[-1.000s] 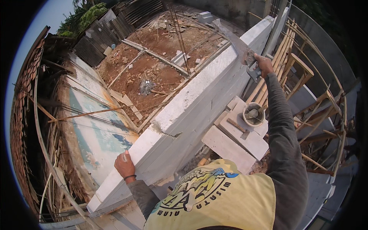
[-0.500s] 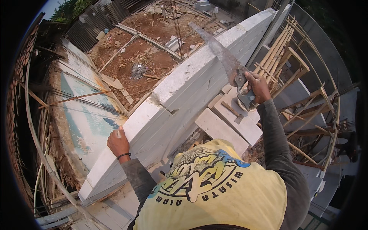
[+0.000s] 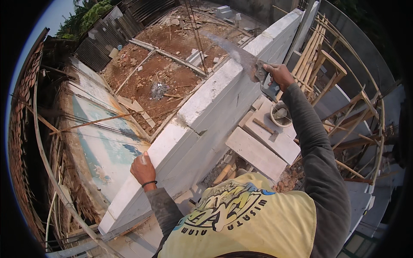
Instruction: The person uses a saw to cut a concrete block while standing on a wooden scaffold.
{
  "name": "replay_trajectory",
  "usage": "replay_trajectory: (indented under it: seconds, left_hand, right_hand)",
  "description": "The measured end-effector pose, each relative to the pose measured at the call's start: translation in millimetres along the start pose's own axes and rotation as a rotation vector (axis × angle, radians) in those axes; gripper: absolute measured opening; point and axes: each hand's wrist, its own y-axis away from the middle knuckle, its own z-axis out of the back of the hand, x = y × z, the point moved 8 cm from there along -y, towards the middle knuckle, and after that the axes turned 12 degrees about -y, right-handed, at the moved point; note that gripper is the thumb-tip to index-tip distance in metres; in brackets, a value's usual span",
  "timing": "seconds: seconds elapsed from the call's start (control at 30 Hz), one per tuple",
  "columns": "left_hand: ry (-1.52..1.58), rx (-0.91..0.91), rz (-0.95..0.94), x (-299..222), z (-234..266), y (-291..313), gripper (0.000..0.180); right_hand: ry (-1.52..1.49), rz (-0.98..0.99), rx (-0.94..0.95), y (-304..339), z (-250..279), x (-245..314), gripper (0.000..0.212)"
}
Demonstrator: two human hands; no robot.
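One saw fills the right grip, seemingly cutting the wall; the next stroke needs steadiness, left grip closure unclear.

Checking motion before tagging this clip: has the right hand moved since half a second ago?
Yes, the right hand moved forward, farther from the bucket.

1. Thin black wristband, just behind the left fingers.
2. Dark grey, wrinkled left sleeve, beyond that band.
3. Matching long right sleeve, behind the right fingers.
4. Yellow shirt, farthest from the fingers, its round multicoloured print edged with black lettering.
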Motion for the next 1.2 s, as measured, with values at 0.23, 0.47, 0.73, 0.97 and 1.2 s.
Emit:
replay_trajectory:
  seconds: [0.23, 0.47, 0.73, 0.97, 1.2]
  left_hand:
    - [-0.028, -0.023, 0.02, 10, 2, 8, 0.035]
    - [-0.043, 0.037, 0.023, 2, -3, -3, 0.039]
    - [-0.024, -0.003, 0.04, 10, -2, 2, 0.04]
    - [-0.015, 0.036, 0.031, 0, -4, -1, 0.039]
    - [-0.027, -0.017, 0.057, 10, 2, 6, 0.038]
  right_hand:
    - [-0.018, 0.051, 0.136, 73, -7, 12, 0.041]
    - [0.026, 0.005, 0.08, 15, -21, 16, 0.041]
    - [-0.042, 0.094, 0.208, 70, -32, 16, 0.04]
    - [0.028, 0.01, 0.115, 34, -42, 10, 0.036]
    - [0.029, 0.06, 0.178, 124, -37, 6, 0.041]
